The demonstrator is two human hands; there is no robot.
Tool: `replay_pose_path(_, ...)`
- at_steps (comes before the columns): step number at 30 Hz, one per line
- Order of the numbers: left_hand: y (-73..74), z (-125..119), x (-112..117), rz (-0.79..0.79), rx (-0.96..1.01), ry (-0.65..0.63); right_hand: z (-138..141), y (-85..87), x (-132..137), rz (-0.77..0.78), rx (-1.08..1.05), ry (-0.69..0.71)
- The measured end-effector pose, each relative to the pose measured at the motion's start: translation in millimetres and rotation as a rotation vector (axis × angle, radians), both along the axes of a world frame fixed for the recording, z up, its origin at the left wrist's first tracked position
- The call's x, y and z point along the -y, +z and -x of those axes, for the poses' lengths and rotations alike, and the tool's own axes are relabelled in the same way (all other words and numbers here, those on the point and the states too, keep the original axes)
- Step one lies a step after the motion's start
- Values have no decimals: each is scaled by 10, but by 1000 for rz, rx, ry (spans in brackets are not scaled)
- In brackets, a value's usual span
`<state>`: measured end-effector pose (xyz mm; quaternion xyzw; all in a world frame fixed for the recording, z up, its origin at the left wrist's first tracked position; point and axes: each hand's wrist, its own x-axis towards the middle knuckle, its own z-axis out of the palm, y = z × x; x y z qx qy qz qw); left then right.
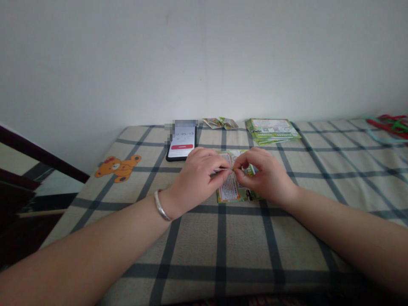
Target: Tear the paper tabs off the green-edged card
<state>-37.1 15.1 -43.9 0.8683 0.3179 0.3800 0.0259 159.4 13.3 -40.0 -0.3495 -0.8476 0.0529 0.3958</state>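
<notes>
My left hand [204,171], a silver bangle at its wrist, is closed in a pinch on a thin pale paper piece [222,170] seen nearly edge-on. Meeting it from the other side, my right hand [265,173] has thumb and index finger pinched together at the end of that piece. Both hands are just above a green printed leaflet [228,192] that lies flat on the checked cloth. My fingers cover part of the leaflet and most of the small piece.
A phone [182,142] with a timer on its screen lies beyond my left hand. Small folded printed pieces [220,123] and a stack of green leaflets [270,129] sit near the wall. An orange bear figure [118,168] is at left; red and green items [393,124] at far right.
</notes>
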Motion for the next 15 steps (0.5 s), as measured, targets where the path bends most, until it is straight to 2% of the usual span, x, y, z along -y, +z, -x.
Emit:
replay_pose_path(5, 36, -18, 25, 3, -28, 5, 2, -2, -7, -21, 52, -2)
replay_pose_path(15, 26, -20, 24, -55, -54, 32, 29, -18, -13, 261, -73, 77)
